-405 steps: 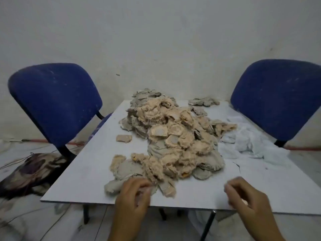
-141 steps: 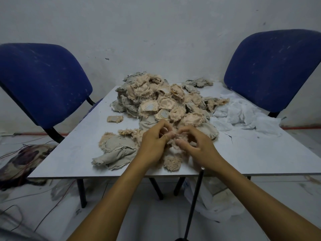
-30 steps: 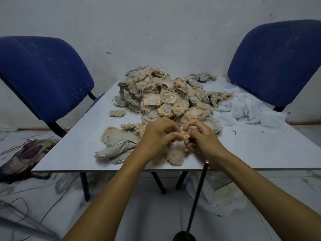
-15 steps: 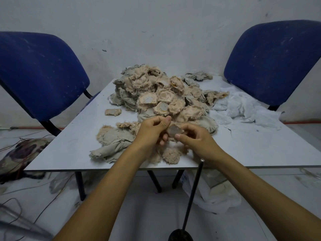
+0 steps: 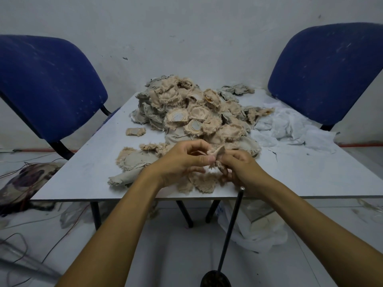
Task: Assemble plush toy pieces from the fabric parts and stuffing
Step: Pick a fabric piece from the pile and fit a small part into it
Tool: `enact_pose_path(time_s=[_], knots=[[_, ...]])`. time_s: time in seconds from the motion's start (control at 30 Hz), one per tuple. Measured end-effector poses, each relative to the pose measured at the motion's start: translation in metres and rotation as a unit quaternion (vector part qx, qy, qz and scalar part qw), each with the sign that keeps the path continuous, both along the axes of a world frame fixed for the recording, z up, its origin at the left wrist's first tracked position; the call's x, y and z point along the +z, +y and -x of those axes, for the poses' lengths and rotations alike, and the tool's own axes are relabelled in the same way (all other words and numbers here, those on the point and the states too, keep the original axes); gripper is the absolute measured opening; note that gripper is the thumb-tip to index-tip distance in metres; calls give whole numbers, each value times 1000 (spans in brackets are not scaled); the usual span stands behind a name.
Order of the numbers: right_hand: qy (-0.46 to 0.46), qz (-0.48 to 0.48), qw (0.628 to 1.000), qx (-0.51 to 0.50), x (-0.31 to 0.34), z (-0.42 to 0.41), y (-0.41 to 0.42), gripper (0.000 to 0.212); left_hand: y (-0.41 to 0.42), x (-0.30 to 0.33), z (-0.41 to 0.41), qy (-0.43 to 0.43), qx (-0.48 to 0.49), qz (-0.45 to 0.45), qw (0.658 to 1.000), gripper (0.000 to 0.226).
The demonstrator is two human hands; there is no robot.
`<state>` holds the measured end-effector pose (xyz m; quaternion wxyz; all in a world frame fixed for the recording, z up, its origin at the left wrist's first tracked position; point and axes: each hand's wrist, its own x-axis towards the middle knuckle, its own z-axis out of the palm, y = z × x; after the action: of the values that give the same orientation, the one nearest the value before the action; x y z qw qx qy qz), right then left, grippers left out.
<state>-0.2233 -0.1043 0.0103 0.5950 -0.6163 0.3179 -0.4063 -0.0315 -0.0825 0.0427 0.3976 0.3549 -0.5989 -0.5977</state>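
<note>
We hold one small fabric piece [image 5: 218, 154] between our two hands, just above the near edge of the table [image 5: 310, 175]. Our left hand [image 5: 182, 162] pinches it with thumb and curled fingers; our right hand [image 5: 238, 168] grips its lower part, fingers folded around the cloth. The piece is tan, soft and fuzzy, with frayed edges, and it sticks up between our fingertips in a crumpled fold.

Right under our hands lie more tan scraps [image 5: 204, 183], woolly and ragged at the rim. To the left of our left hand rest flatter grey pieces [image 5: 132, 164], coarse like canvas, with fringed tan borders. Beyond our hands rises the big pile [image 5: 194, 114]: rounded tan patches, some with a pale grey oval stitched in the middle, mixed with limp grey cloth. One small tan patch [image 5: 135, 131] lies apart, beyond and left of our left hand. Beyond and right of our right hand lies a white heap [image 5: 290, 127], thin and crumpled; we cannot tell whether it is stuffing or cloth.

The table is pale, smooth and matte, with scuffs and dark legs. Two blue padded chairs [image 5: 49, 85] stand at its far corners, dusty and speckled. The wall behind is bare and whitish. A thin black rod [image 5: 232, 226] stands below our right wrist. On the floor lie wires [image 5: 18, 245], a patterned dark cloth [image 5: 24, 181] at far left, and a clear plastic bag [image 5: 255, 230] under the table.
</note>
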Motion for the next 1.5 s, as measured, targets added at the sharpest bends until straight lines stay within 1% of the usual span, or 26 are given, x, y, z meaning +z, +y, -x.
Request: enact_pose_path(time_s=[0.07,0.17,0.23,0.27,0.33,0.4,0.47,0.53,0.6,0.73,0.87,0.93,1.0,1.07,1.1,1.13,1.2,1.23,1.27,1.33,1.37,1.43,1.47,1.5], knots=[[-7,-14,1000,7,1,-2,0,33,0,-3,3,11,25,18,999,20],[6,-17,1000,-23,1,-2,-2,40,1,-4,8,21,55,40,997,18],[26,-16,998,-50,1,-2,-3,34,1,-6,13,22,72,49,996,21],[32,-17,998,-60,1,-2,-3,32,0,-6,16,25,87,48,995,23],[25,-28,997,-68,1,-4,-4,35,-2,-7,17,44,126,35,990,23],[3,-46,997,-66,3,-6,-3,29,-3,-6,16,64,146,9,987,27],[-15,-61,996,-58,4,-5,-3,22,-4,-5,15,66,147,-26,987,34],[-21,-66,996,-49,3,-3,-3,23,-5,-7,15,58,136,-51,988,38],[-21,-64,997,-42,2,-2,-3,26,-5,-9,12,58,103,-62,991,35],[-22,-72,996,-37,5,-4,-2,23,-6,-9,9,48,55,-38,997,26],[-36,-109,992,-42,8,-7,-2,40,-5,-11,16,75,30,-28,996,11],[-51,-123,991,-30,8,-5,-2,39,-5,-12,18,93,24,-33,995,10],[-86,-142,986,11,8,0,-2,40,-6,-12,20,127,39,-42,990,11],[-120,-143,980,70,6,5,-3,47,-7,-11,21,177,60,-60,981,15],[-129,-130,979,91,5,7,-3,47,-7,-11,20,200,66,-68,975,18],[-136,-114,979,102,4,7,-4,40,-7,-10,20,215,70,-70,972,19],[-139,-89,983,83,3,3,-3,18,-6,-10,21,220,84,-65,970,15],[-135,-79,986,60,4,1,-3,13,-6,-11,22,209,102,-59,971,14],[-127,-66,989,35,3,-1,-3,12,-6,-11,23,187,129,-46,973,17],[-96,-34,995,-22,1,-5,-3,14,-5,-13,25,103,198,9,975,22],[-70,-13,996,-53,0,-7,-2,18,-5,-14,26,39,234,51,970,22],[-19,39,993,-113,-2,-10,-1,22,-6,-16,28,-82,283,142,945,23],[-4,66,988,-142,-2,-11,-1,22,-5,-16,29,-112,291,171,935,24],[4,93,981,-167,-2,-12,-1,22,-4,-14,29,-120,290,184,932,26]])
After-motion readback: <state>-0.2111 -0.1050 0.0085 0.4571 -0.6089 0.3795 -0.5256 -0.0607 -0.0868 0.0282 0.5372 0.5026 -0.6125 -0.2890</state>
